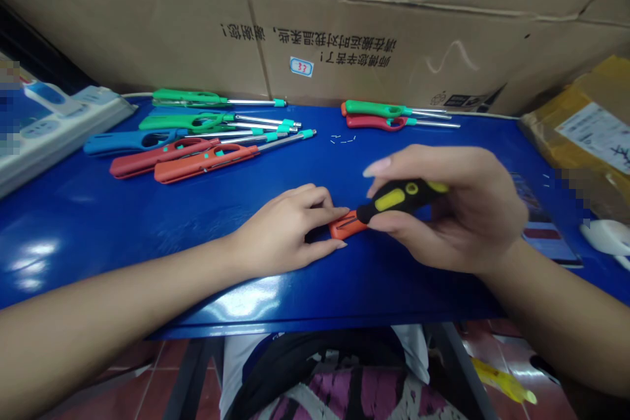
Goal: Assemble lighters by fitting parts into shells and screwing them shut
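Well, lighter body [352, 230] looks orange, rounded; screwdriver [392, 199] blk/yel.

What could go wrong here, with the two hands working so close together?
The black-and-yellow tool in the right hand could slip toward the nearby left hand. The orange piece held by the left hand might skid on the glossy blue table. And the tiny pale bits lying loose farther back could easily be brushed away and lost.
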`<move>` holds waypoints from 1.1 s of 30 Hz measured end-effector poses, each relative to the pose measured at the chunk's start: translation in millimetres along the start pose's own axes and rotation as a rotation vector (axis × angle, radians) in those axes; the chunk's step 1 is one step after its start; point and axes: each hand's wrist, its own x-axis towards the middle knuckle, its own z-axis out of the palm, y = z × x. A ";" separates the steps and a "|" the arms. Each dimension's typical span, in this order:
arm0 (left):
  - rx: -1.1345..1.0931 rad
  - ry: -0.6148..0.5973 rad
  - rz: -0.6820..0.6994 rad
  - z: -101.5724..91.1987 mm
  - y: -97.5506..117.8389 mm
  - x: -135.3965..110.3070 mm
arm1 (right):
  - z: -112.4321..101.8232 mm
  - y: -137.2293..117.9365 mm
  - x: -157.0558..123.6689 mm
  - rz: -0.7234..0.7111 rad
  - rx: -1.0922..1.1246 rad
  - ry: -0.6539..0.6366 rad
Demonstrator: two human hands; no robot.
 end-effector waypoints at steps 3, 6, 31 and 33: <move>-0.010 -0.001 -0.005 -1.2 1.4 0.2 | -2.3 -1.1 2.8 -0.024 -0.125 -0.050; -0.005 -0.009 -0.007 -2.0 1.9 0.3 | -2.3 -2.4 1.4 -0.009 -0.042 -0.061; 0.005 0.003 0.005 -0.2 -0.1 -0.4 | -2.2 -4.8 -0.2 0.049 -0.083 -0.059; 0.003 0.010 0.011 0.0 -0.7 -0.7 | -2.3 -7.1 -0.7 0.070 -0.054 -0.083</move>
